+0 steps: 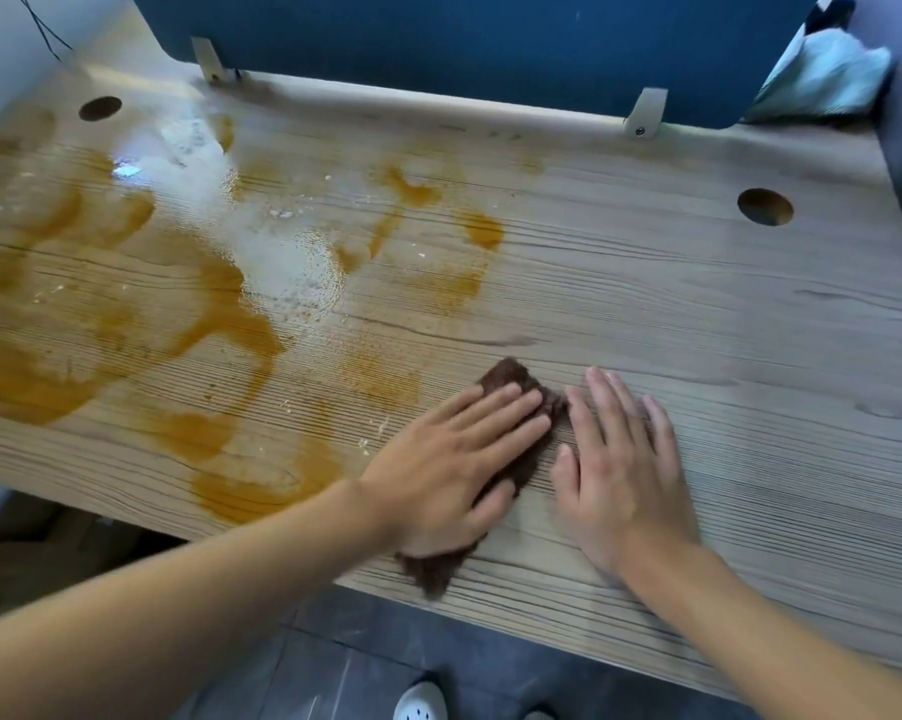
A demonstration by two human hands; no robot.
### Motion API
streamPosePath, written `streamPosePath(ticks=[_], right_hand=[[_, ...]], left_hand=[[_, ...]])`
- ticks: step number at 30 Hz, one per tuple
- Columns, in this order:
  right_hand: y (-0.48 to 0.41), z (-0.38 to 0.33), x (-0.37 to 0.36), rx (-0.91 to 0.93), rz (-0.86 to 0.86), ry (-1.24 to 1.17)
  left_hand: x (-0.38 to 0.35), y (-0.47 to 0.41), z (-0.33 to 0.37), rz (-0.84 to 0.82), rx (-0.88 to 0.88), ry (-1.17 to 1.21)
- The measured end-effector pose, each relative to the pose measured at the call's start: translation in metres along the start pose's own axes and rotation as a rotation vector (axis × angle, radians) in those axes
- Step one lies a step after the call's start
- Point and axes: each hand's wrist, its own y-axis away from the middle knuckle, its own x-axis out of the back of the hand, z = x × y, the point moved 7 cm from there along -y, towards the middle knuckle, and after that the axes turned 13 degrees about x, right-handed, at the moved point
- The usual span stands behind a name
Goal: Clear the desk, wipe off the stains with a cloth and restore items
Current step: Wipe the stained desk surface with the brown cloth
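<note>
A brown cloth [529, 462] lies flat on the wooden desk [698, 324], near its front edge. My left hand [448, 459] presses down on the cloth with straight fingers and covers most of it. My right hand [620, 459] lies flat on the desk just right of the cloth, its fingertips touching the cloth's edge. Orange-brown stains [209, 324] and a wet glossy patch [282, 252] spread over the left half of the desk. The right half looks dry and unstained.
A blue partition [464, 44] stands along the back edge on two clips. Cable holes sit at back left [100, 108] and right [764, 206]. A pale crumpled cloth [828, 75] hangs at the top right. Dark floor tiles and a white shoe [420, 701] show below.
</note>
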Motion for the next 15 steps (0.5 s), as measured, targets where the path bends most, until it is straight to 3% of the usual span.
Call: streamPosePath(ticks=[5,7,11,13,15], right_hand=[[0.001,0.000,0.000,0.005,-0.005,0.016],[0.001,0.000,0.001,0.005,0.004,0.011],[0.000,-0.001,0.001,0.000,0.003,0.018],[-0.001,0.000,0.001,0.001,0.002,0.014],[0.000,0.000,0.001,0.006,0.003,0.010]], left_hand=[[0.012,-0.062,-0.044,0.073,0.356,-0.002],[0.009,-0.042,-0.023,0.076,0.293,-0.004],[-0.001,0.010,0.014,0.042,-0.006,0.012],[0.000,-0.006,0.002,0.016,-0.035,0.029],[0.005,-0.040,-0.018,0.031,0.056,0.024]])
